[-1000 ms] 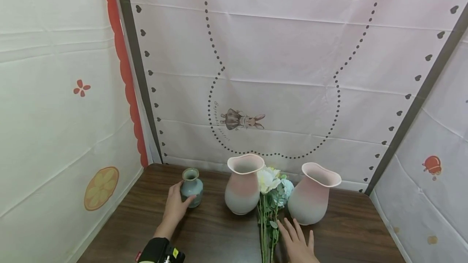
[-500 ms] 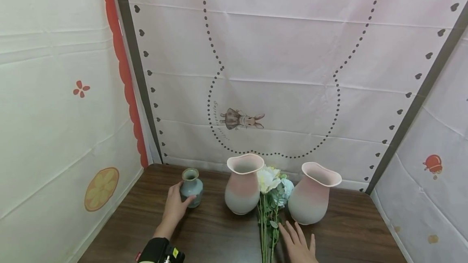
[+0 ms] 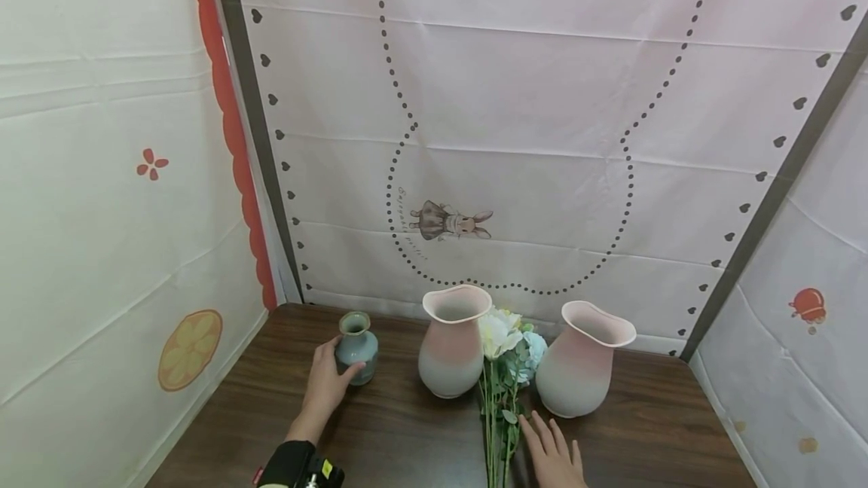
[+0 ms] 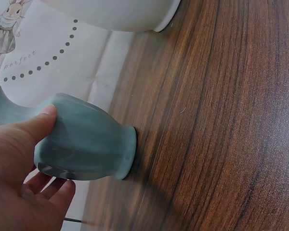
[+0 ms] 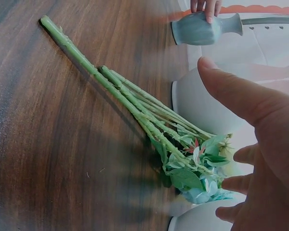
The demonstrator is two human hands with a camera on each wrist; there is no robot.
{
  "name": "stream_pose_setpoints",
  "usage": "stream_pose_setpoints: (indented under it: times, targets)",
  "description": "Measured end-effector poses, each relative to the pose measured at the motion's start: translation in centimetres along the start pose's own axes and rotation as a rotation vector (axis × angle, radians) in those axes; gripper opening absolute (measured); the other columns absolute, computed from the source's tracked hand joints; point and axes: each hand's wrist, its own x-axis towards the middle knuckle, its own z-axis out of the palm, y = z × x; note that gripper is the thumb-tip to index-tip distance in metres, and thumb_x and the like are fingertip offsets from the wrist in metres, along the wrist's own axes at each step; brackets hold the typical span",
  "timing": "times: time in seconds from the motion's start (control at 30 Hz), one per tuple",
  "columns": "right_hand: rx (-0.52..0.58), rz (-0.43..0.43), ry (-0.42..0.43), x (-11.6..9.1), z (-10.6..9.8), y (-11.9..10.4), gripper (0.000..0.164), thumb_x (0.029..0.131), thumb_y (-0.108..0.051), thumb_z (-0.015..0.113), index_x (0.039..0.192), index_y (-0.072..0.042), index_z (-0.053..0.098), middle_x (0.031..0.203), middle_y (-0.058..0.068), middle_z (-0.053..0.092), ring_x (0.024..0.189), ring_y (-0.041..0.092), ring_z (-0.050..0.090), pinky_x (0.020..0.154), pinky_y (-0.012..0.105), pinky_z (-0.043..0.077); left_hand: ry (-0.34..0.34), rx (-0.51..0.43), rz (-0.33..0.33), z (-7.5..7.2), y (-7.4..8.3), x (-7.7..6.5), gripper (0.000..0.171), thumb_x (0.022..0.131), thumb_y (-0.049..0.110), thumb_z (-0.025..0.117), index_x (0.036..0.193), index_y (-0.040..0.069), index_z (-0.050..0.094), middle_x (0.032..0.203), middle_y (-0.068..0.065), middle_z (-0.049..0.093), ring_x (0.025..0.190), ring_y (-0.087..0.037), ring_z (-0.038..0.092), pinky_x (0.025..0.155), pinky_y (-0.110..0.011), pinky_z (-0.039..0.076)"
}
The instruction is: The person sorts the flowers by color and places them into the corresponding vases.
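Observation:
My left hand [image 3: 325,386] holds a small blue-green ceramic vase [image 3: 357,356] at the left of the table. In the left wrist view the thumb lies along one side of this vase [image 4: 84,139] and the fingertips are at the other side. My right hand [image 3: 552,456], fingers spread, is beside the stems of an artificial flower bunch [image 3: 499,420]. The bunch has a white bloom [image 3: 497,333] and a pale blue bloom [image 3: 534,352]. In the right wrist view its green stems [image 5: 96,72] stretch across the wood, past the open palm.
Two larger pink-and-white vases with wavy rims, a left one [image 3: 450,360] and a right one [image 3: 576,375], flank the blooms on the dark wooden table [image 3: 407,435]. Printed cloth [image 3: 529,172] hangs behind the table and along both sides.
My right hand has shifted very slightly down, toward the near edge. The left hand and the small vase stay in place.

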Motion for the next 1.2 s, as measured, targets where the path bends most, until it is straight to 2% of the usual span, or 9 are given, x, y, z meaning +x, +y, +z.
stream_pose_setpoints:
  times: [0.23,0.33,0.4,0.47,0.6,0.77,0.83,1.03,1.2]
  targets:
    - [0.095,-0.035,-0.011,1.0,0.8,1.7,0.11,0.074,-0.062,0.078,0.154,-0.003,0.03,0.16,0.025,0.027,0.143,0.055,0.027,0.105,0.084,0.02,0.016,0.001,0.007,0.1,-0.1,-0.1,0.078,0.093,0.023,0.071,0.15,-0.008,0.027,0.149,-0.034,0.03,0.138,-0.052,0.037,0.115,-0.063,0.036]
    - [0.121,-0.114,0.053,2.2,2.8,4.1,0.103,0.08,-0.059,0.074,0.153,-0.002,0.03,0.156,0.029,0.03,0.138,0.056,0.033,0.102,0.078,0.033,0.025,-0.004,0.006,0.2,-0.1,-0.1,0.078,0.093,0.022,0.072,0.15,-0.008,0.028,0.149,-0.034,0.031,0.137,-0.051,0.038,0.114,-0.062,0.038]
    - [0.144,-0.123,0.067,2.1,2.8,3.9,0.102,0.082,-0.055,0.075,0.152,0.002,0.029,0.154,0.032,0.031,0.135,0.058,0.037,0.099,0.075,0.039,0.025,-0.006,0.008,0.3,-0.1,-0.1,0.078,0.093,0.021,0.071,0.15,-0.008,0.027,0.148,-0.034,0.031,0.137,-0.051,0.038,0.114,-0.062,0.038]
    - [0.153,-0.086,0.08,1.6,2.2,3.0,0.103,0.081,-0.053,0.077,0.151,0.005,0.029,0.151,0.035,0.033,0.132,0.059,0.04,0.098,0.072,0.043,0.027,-0.007,0.011,0.3,-0.1,-0.1,0.077,0.093,0.021,0.071,0.15,-0.008,0.027,0.148,-0.034,0.031,0.137,-0.052,0.038,0.113,-0.062,0.038]
    - [0.185,0.04,0.052,0.4,0.2,0.6,0.102,0.081,-0.048,0.079,0.147,0.012,0.031,0.148,0.039,0.034,0.131,0.059,0.041,0.1,0.071,0.043,0.022,-0.009,0.016,0.3,-0.1,-0.1,0.078,0.093,0.021,0.071,0.15,-0.008,0.027,0.149,-0.034,0.03,0.137,-0.053,0.037,0.113,-0.063,0.038]
    - [0.197,0.068,0.065,0.6,0.5,1.1,0.099,0.081,-0.045,0.081,0.144,0.015,0.033,0.143,0.041,0.039,0.128,0.057,0.045,0.099,0.068,0.045,0.02,-0.005,0.014,0.2,-0.1,-0.1,0.078,0.093,0.022,0.071,0.15,-0.008,0.027,0.149,-0.034,0.03,0.137,-0.053,0.037,0.113,-0.064,0.038]
    - [0.221,0.111,0.054,0.7,0.8,1.2,0.1,0.08,-0.046,0.081,0.144,0.014,0.034,0.141,0.041,0.04,0.126,0.057,0.047,0.097,0.066,0.047,0.02,-0.004,0.012,0.2,-0.2,-0.1,0.078,0.093,0.023,0.071,0.15,-0.008,0.027,0.149,-0.034,0.03,0.137,-0.053,0.037,0.113,-0.064,0.038]
    - [0.336,0.197,0.045,0.8,1.3,1.7,0.095,0.084,-0.044,0.078,0.142,0.016,0.034,0.134,0.041,0.045,0.122,0.057,0.049,0.095,0.064,0.049,0.018,-0.009,0.003,0.1,-0.2,-0.1,0.078,0.093,0.023,0.071,0.15,-0.007,0.027,0.149,-0.034,0.031,0.138,-0.052,0.037,0.113,-0.063,0.037]
    - [0.437,0.228,0.069,0.8,1.5,1.9,0.094,0.085,-0.043,0.078,0.141,0.018,0.034,0.13,0.04,0.048,0.114,0.053,0.057,0.086,0.053,0.058,0.02,-0.013,0.0,0.1,-0.1,-0.2,0.078,0.093,0.023,0.071,0.151,-0.007,0.028,0.149,-0.033,0.031,0.138,-0.052,0.037,0.113,-0.063,0.038]
